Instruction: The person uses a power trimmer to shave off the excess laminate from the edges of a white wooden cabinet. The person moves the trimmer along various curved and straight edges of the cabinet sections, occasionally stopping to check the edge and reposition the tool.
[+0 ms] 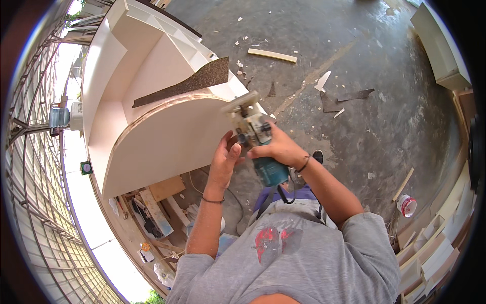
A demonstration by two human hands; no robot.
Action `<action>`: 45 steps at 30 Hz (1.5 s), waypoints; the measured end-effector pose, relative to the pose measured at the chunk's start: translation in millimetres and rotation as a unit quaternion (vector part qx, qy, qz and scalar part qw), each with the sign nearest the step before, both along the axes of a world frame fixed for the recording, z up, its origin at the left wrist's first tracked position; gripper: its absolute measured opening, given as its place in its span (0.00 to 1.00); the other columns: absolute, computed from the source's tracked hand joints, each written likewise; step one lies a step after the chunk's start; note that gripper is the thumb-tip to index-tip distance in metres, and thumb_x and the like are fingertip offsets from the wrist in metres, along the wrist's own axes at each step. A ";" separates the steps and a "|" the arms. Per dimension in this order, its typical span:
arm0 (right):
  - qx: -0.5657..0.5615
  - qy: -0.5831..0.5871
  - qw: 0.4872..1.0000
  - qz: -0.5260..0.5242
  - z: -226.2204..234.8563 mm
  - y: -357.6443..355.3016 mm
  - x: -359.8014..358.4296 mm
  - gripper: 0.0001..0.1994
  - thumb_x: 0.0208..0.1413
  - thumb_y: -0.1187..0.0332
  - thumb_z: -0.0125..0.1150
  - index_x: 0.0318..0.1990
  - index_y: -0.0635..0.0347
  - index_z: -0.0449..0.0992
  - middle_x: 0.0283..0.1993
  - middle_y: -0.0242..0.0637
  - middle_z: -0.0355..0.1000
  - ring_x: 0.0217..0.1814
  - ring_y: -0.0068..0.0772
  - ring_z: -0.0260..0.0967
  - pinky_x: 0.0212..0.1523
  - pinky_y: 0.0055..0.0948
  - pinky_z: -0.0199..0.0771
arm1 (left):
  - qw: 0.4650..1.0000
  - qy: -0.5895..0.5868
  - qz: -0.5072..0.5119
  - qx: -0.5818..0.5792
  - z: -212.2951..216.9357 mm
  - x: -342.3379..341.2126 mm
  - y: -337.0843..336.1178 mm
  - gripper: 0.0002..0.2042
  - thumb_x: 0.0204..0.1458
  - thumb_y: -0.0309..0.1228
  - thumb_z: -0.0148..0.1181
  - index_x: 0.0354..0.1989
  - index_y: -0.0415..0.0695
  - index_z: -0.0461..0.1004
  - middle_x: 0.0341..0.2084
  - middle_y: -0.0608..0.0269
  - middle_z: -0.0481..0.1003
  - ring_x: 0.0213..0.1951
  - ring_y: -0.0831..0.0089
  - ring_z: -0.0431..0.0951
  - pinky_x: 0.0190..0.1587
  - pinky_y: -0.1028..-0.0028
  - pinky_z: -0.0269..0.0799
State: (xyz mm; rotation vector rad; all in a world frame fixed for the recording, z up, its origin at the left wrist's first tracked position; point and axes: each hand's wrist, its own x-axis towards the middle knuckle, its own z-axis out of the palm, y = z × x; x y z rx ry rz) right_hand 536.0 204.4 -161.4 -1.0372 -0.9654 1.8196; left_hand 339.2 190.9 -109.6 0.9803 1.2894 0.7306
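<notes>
I hold a teal hand-held trimmer router (259, 147) in front of me, its round clear base plate pointing up and away. My right hand (277, 149) grips the tool's body from the right. My left hand (225, 158) touches the tool's left side near the collar, fingers bent around it. The tool's black cord hangs down toward my waist. Just beyond the tool stands a large white curved cabinet (152, 137) with a rounded wooden edge.
A dark strip of sheet material (187, 83) lies on top of the cabinet. The concrete floor (364, 61) holds a wood slat (272, 54), dark offcuts and chips. White panels are stacked at right (435, 253), beside a red-and-white container (406, 205). Tools and scraps lie under the cabinet at lower left.
</notes>
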 end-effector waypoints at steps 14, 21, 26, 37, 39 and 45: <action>0.049 -0.057 0.997 -0.020 -4.3 27.7 -51.8 0.49 0.31 0.52 0.75 0.58 0.78 0.61 0.49 0.58 0.74 0.51 0.49 0.74 0.53 0.33 0.73 | 0.996 -0.015 0.045 -0.071 6.2 -6.7 48.9 0.23 0.52 0.33 0.70 0.55 0.42 0.70 0.44 0.66 0.75 0.44 0.78 0.77 0.45 0.77 0.76; 0.012 -0.085 0.995 0.057 10.9 38.2 -39.2 0.48 0.34 0.52 0.76 0.59 0.76 0.60 0.51 0.56 0.72 0.54 0.45 0.72 0.56 0.32 0.70 | 0.997 -0.046 0.033 -0.059 7.2 -4.0 54.7 0.22 0.54 0.37 0.69 0.54 0.43 0.70 0.42 0.68 0.75 0.41 0.79 0.76 0.42 0.78 0.75; 0.035 -0.097 0.993 0.053 11.7 42.8 -35.6 0.48 0.32 0.48 0.74 0.55 0.80 0.62 0.47 0.61 0.73 0.50 0.49 0.75 0.52 0.33 0.73 | 0.995 -0.045 0.033 -0.088 9.7 -5.7 58.8 0.22 0.54 0.38 0.69 0.53 0.43 0.71 0.42 0.68 0.74 0.42 0.79 0.76 0.42 0.78 0.74; 0.008 -0.080 0.995 0.053 9.7 44.4 -35.7 0.48 0.33 0.51 0.75 0.58 0.78 0.62 0.48 0.56 0.73 0.50 0.44 0.73 0.52 0.31 0.72 | 0.996 -0.055 0.029 -0.067 5.2 -1.8 60.2 0.23 0.53 0.38 0.69 0.54 0.42 0.70 0.43 0.66 0.74 0.44 0.78 0.76 0.45 0.76 0.75; 0.012 -0.073 0.996 0.040 5.2 43.3 -37.9 0.47 0.31 0.50 0.74 0.56 0.79 0.63 0.47 0.57 0.74 0.49 0.46 0.74 0.50 0.32 0.74 | 0.996 -0.048 0.027 -0.070 3.8 -2.5 60.8 0.23 0.53 0.37 0.69 0.54 0.41 0.70 0.43 0.66 0.74 0.43 0.78 0.76 0.44 0.77 0.75; -0.025 -0.072 0.994 0.079 0.0 46.6 -32.9 0.49 0.34 0.55 0.75 0.62 0.79 0.58 0.52 0.54 0.72 0.54 0.38 0.70 0.56 0.28 0.69 | 0.996 -0.027 0.014 -0.082 -3.7 -1.4 63.3 0.22 0.53 0.38 0.69 0.53 0.43 0.70 0.41 0.68 0.74 0.40 0.80 0.76 0.40 0.79 0.74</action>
